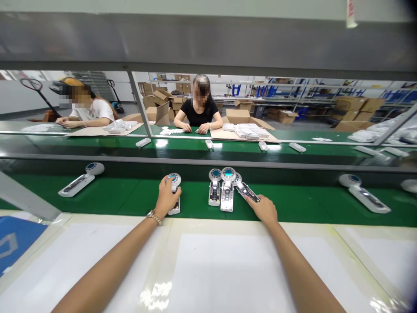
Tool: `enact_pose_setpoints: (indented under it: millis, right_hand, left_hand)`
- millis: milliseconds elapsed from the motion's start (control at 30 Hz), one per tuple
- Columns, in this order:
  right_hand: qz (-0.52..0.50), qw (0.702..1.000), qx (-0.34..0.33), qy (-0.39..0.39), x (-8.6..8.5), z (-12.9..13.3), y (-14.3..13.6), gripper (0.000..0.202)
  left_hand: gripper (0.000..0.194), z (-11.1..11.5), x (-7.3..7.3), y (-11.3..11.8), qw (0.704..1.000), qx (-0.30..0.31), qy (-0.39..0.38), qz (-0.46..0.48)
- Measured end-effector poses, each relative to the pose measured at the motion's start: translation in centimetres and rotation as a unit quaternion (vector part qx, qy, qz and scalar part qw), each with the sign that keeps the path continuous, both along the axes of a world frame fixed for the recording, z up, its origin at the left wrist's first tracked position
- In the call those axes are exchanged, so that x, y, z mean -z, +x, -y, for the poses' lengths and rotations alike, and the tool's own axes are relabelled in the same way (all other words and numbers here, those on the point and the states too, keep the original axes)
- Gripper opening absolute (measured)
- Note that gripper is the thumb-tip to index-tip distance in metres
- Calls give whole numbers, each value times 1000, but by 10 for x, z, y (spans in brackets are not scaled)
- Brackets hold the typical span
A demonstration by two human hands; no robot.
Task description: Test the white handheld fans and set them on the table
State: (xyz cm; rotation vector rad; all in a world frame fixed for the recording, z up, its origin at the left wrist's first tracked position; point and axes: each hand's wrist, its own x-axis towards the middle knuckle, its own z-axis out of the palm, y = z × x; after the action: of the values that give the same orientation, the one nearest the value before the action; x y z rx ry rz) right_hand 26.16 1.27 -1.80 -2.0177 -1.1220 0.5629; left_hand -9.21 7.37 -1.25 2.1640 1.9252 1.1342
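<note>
My left hand [166,198] is closed around a white round-headed device [175,178] with a blue centre and an open body that shows its inner parts. My fingers cover much of it. On the right, my right hand [264,209] grips the lower end of a similar round-headed device [246,191], which lies tilted with its head partly hidden. Between my hands, two more of these devices, a left one [214,193] and a right one [227,198], lie side by side on the green belt [192,204].
More devices lie on the belt at the far left [76,184] and right [368,198]. Across a metal rail [293,165], small white casings [297,147] lie on a second green surface. Two people sit beyond, near cardboard boxes. A white worktop [228,269] is in front of me.
</note>
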Motion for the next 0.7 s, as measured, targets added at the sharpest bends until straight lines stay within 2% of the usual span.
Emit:
enact_pose_setpoints:
  millis: [133,167,267,333,433,533,600,700]
  right_hand:
    - [-107,993,26,40,7,-3,1,35]
    - [-146,987,30,53,9,-4,4,34]
    - [-270,956,33,107,11,-3,14,29]
    - [-330,933,22,144,8,2,18,29]
    - [-426,884,-31,189,2,13,19,30]
    - [-515,824,-90,218,-2,22,14,48]
    - [-522,815,-102,230,-2,24,12,57]
    - [-526,815,-75,230,-1,24,10,45]
  left_hand:
    - [36,11,-20,0,994,-1,27,-110]
    - [35,15,-27,4,992,7,10,-126]
    - [36,22,-46,27,981,60,-138,-123]
    - [38,20,-53,45,965,86,-220,-114]
    - [45,6,-53,69,949,94,-290,-81]
    - [43,-13,-49,85,929,83,-361,-12]
    - [37,-21,-48,89,917,72,-391,44]
    - [31,-22,-53,86,898,82,-409,142]
